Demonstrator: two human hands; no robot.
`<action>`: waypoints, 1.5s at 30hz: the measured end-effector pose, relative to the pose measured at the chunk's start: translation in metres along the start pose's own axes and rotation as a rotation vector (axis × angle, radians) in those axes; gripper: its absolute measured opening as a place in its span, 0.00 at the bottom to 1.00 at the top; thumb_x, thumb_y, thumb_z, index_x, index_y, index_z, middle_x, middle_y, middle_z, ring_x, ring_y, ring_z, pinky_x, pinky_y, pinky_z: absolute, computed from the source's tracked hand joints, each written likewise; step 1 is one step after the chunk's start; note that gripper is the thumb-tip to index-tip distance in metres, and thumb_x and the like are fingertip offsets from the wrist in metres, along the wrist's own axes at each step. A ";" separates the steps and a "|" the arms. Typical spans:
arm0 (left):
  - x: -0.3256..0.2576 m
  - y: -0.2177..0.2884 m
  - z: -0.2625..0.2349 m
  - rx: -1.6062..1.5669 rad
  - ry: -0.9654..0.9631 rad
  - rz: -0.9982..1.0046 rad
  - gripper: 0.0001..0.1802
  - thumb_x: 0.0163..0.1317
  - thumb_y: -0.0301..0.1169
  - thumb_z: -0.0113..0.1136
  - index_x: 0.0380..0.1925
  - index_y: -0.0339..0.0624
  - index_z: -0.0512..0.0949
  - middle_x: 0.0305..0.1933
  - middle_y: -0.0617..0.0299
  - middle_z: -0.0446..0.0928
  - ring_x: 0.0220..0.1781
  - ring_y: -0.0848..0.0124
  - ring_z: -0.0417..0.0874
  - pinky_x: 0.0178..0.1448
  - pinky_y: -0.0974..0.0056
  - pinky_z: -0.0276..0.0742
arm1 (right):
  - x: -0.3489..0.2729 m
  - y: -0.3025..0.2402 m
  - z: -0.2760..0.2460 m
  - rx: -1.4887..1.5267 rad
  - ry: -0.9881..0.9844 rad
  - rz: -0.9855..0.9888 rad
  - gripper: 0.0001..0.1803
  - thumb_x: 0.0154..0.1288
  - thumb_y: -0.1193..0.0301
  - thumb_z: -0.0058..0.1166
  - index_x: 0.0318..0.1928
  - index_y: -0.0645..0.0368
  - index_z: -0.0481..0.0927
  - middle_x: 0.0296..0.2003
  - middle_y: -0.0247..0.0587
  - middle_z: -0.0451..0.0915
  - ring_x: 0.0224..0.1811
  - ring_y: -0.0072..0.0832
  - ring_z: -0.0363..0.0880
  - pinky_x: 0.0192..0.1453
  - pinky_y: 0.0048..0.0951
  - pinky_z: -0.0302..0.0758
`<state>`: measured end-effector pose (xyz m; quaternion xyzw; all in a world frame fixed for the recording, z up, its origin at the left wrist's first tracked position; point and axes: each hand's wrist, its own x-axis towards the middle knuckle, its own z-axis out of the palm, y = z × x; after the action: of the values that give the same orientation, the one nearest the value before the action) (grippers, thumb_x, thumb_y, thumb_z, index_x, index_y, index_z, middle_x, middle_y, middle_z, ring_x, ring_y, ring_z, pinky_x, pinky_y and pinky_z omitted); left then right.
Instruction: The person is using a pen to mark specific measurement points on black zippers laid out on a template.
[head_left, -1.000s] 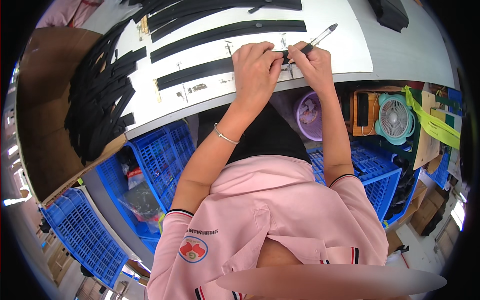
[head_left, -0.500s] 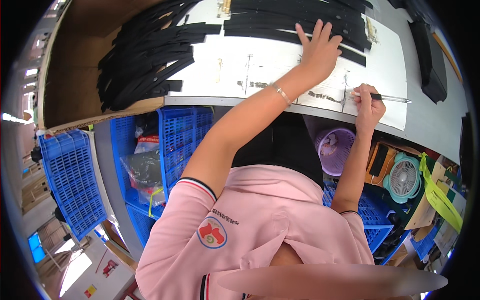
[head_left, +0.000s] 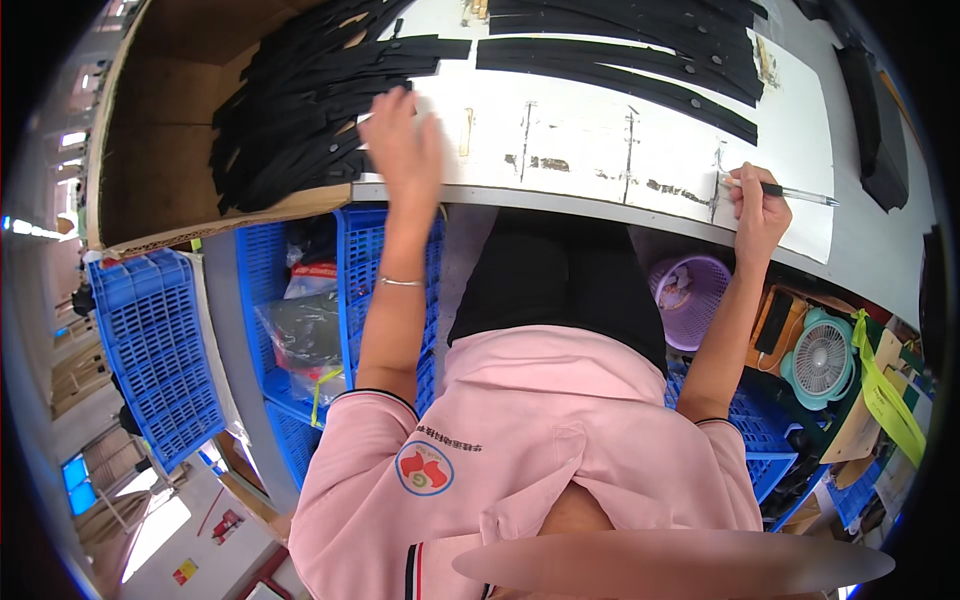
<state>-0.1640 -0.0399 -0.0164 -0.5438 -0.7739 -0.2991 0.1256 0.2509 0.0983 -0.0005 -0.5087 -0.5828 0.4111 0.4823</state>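
My left hand [head_left: 405, 150], blurred by motion, has its fingers stretched out beside a heap of black fabric strips [head_left: 290, 130]. I see nothing held in it. The heap spills from an open cardboard box [head_left: 150, 130] onto a white board [head_left: 580, 135]. My right hand [head_left: 762, 215] is closed around a pen [head_left: 805, 196] with a clear barrel, above the board's marked right part. More black strips [head_left: 620, 65] lie side by side across the far half of the board, with small round dots on some. Dark ruled lines and smudges mark the board's near half.
A long black object [head_left: 872, 130] lies on the grey table at the right. Beneath the table edge are blue crates [head_left: 390, 270], a purple basket [head_left: 690, 300] and a small teal fan [head_left: 820, 358]. Another blue crate [head_left: 160, 350] stands at the left.
My left hand has moved left from the laid-out strips to the heap by the box. The nearest laid-out strips now lie apart at a slant. My right hand still holds the pen.
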 end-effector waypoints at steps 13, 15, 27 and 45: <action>0.015 -0.007 -0.016 -0.118 0.131 -0.016 0.07 0.59 0.29 0.72 0.34 0.41 0.82 0.43 0.58 0.85 0.48 0.55 0.81 0.56 0.53 0.73 | -0.002 0.004 -0.002 -0.062 0.007 -0.007 0.11 0.77 0.66 0.60 0.41 0.61 0.89 0.24 0.26 0.78 0.22 0.09 0.66 0.25 0.15 0.59; 0.015 0.023 -0.009 -0.229 0.137 0.043 0.08 0.57 0.27 0.73 0.33 0.41 0.82 0.41 0.58 0.85 0.47 0.56 0.83 0.54 0.53 0.74 | -0.003 0.001 0.001 -0.046 0.025 -0.018 0.11 0.77 0.67 0.59 0.42 0.61 0.89 0.24 0.26 0.78 0.22 0.09 0.66 0.25 0.15 0.59; -0.013 0.186 0.049 -0.526 -0.178 0.252 0.07 0.59 0.25 0.70 0.38 0.39 0.86 0.51 0.57 0.85 0.57 0.55 0.82 0.66 0.52 0.72 | -0.061 -0.028 0.077 -0.587 -0.118 -0.712 0.27 0.59 0.83 0.61 0.60 0.53 0.81 0.52 0.40 0.87 0.57 0.34 0.84 0.59 0.37 0.76; -0.060 0.116 -0.009 -0.208 -0.232 0.029 0.31 0.73 0.39 0.62 0.73 0.41 0.71 0.79 0.55 0.67 0.83 0.52 0.58 0.83 0.36 0.35 | -0.058 0.013 -0.021 -0.915 0.131 -0.535 0.24 0.71 0.70 0.63 0.66 0.48 0.81 0.55 0.42 0.83 0.64 0.37 0.76 0.75 0.45 0.64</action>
<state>-0.0365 -0.0651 -0.0029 -0.5958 -0.7402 -0.3111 -0.0176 0.2755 0.0430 -0.0175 -0.5250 -0.7807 -0.0549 0.3345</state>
